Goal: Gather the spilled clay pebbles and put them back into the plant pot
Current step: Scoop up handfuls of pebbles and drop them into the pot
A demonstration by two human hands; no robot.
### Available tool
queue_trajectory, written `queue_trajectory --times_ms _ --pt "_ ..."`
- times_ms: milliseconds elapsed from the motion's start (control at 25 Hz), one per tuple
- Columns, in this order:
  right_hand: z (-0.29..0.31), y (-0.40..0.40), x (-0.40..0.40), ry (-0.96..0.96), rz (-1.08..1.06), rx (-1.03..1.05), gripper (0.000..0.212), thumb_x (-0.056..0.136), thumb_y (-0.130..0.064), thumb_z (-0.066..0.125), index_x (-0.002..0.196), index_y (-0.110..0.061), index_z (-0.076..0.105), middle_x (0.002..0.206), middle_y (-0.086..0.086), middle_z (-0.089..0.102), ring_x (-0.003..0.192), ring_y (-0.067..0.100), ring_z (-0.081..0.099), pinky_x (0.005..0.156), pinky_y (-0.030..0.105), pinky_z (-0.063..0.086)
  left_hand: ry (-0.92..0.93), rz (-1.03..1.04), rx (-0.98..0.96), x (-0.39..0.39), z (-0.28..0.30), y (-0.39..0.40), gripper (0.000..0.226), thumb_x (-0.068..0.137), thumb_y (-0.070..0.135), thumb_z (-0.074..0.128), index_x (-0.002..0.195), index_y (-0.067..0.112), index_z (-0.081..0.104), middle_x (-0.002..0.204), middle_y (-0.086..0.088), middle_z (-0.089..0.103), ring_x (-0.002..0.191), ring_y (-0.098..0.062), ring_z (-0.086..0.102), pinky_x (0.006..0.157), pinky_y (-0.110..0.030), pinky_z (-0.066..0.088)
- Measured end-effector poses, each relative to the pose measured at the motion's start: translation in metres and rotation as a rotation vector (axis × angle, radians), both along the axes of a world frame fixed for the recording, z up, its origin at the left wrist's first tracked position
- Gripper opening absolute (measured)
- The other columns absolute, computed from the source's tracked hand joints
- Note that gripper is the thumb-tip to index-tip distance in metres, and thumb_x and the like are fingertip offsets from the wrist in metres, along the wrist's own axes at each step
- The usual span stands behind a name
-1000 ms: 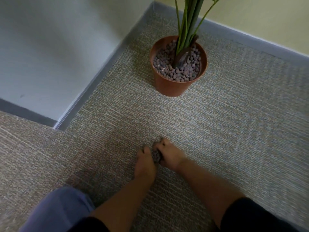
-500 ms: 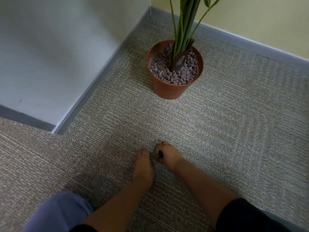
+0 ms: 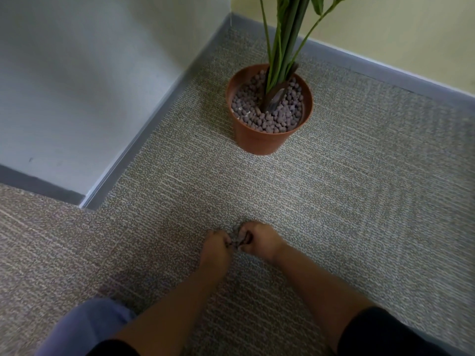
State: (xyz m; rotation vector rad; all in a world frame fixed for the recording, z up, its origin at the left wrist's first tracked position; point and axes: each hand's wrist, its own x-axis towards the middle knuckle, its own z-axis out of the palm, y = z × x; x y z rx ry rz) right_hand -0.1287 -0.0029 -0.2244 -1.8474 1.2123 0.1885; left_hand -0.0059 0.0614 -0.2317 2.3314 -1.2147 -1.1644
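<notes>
- The left hand (image 3: pixel 215 249) and right hand (image 3: pixel 259 239) lie knuckles-up on the carpet (image 3: pixel 347 201) at about 6 o'clock, fingertips meeting, apparently to trap the pebbles between them rather than chase each one.
- A few dark clay pebbles (image 3: pixel 240 242) show in the gap between the curled fingers; both hands look cupped around that small heap, though how much each one grips cannot be told.
- The plant pot (image 3: pixel 259 140) stands upright at 12 o'clock from the hands, well apart, tucked toward the wall corner (image 3: pixel 228 19); its top is already covered with pebbles around the green stems (image 3: pixel 282 47).
- No stray pebbles are visible elsewhere.
</notes>
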Motion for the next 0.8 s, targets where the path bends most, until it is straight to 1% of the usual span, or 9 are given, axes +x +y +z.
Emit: queue_trajectory --times_ms 160,320,520,600,640,680,720,760,800 --pt "0.001 0.008 0.013 0.026 0.103 -0.059 0.022 0.076 -0.011 0.067 0.096 -0.004 0.064 0.109 0.017 0.063 0.099 0.028 0.061 0.084 0.029 0.045 0.025 0.026 -0.011 0.001 -0.003 -0.002 0.011 0.079 0.002 0.063 0.086 -0.004 0.067 0.091 -0.015 0.061 0.098 -0.030 0.058 0.082 -0.028 0.036" --pt "-0.002 0.015 0.020 0.114 0.102 -0.094 0.020 0.082 -0.016 0.058 0.101 -0.009 0.057 0.115 0.017 0.057 0.103 0.032 0.060 0.087 0.037 0.051 0.036 0.003 -0.010 0.002 -0.004 -0.001 0.012 0.079 0.000 0.061 0.087 -0.004 0.067 0.099 -0.023 0.067 0.096 -0.032 0.061 0.084 -0.033 0.043" --pt "-0.002 0.006 0.010 -0.009 0.072 -0.016 0.019 0.076 -0.009 0.068 0.094 -0.003 0.066 0.106 0.017 0.065 0.095 0.029 0.062 0.079 0.026 0.044 0.094 0.096 -0.034 0.002 0.001 -0.001 0.012 0.080 -0.001 0.061 0.086 -0.006 0.070 0.093 -0.024 0.071 0.091 -0.032 0.066 0.075 -0.029 0.045" --pt "-0.002 0.004 0.007 -0.057 -0.058 0.018 0.017 0.074 -0.007 0.071 0.090 -0.002 0.069 0.099 0.018 0.069 0.086 0.028 0.064 0.070 0.022 0.043 0.180 0.240 0.014 0.003 0.005 -0.002 0.011 0.082 0.001 0.060 0.086 -0.003 0.070 0.091 -0.024 0.070 0.086 -0.031 0.067 0.078 -0.031 0.050" --pt "-0.002 0.003 0.008 -0.077 -0.136 0.024 0.016 0.075 -0.006 0.070 0.090 -0.002 0.070 0.097 0.018 0.070 0.077 0.025 0.063 0.064 0.017 0.043 0.272 0.360 0.041 0.004 0.007 -0.004 0.012 0.085 0.002 0.057 0.080 0.000 0.068 0.084 -0.024 0.068 0.076 -0.028 0.067 0.076 -0.034 0.052" --pt "-0.001 0.001 0.008 -0.092 -0.216 0.036 0.015 0.076 -0.004 0.069 0.090 -0.002 0.071 0.094 0.018 0.071 0.068 0.018 0.059 0.059 0.010 0.040 0.393 0.501 0.067 0.006 0.010 -0.007 0.019 0.087 0.002 0.054 0.071 0.004 0.063 0.071 -0.021 0.065 0.061 -0.022 0.065 0.066 -0.031 0.054" --pt "-0.001 -0.003 0.010 -0.117 -0.298 0.067 0.014 0.077 -0.002 0.068 0.091 -0.002 0.071 0.090 0.017 0.071 0.062 0.012 0.056 0.057 0.006 0.039 0.530 0.644 0.087 0.008 0.013 -0.011 0.027 0.089 0.002 0.049 0.063 0.006 0.057 0.055 -0.013 0.061 0.043 -0.015 0.059 0.052 -0.023 0.050" --pt "0.001 -0.007 0.011 -0.149 -0.382 0.114 0.014 0.078 -0.001 0.067 0.092 -0.003 0.070 0.084 0.015 0.070 0.058 0.007 0.056 0.056 0.006 0.040 0.648 0.764 0.091 0.009 0.018 -0.016 0.031 0.089 0.001 0.045 0.059 0.007 0.052 0.043 -0.006 0.055 0.032 -0.009 0.051 0.040 -0.015 0.043" --pt "0.003 -0.013 0.012 -0.199 -0.469 0.172 0.014 0.080 0.001 0.066 0.093 -0.002 0.069 0.076 0.010 0.068 0.051 0.002 0.056 0.054 0.007 0.043 0.739 0.852 0.076 0.011 0.024 -0.023 0.032 0.089 0.000 0.042 0.059 0.006 0.049 0.037 -0.002 0.052 0.031 -0.007 0.048 0.034 -0.011 0.039"
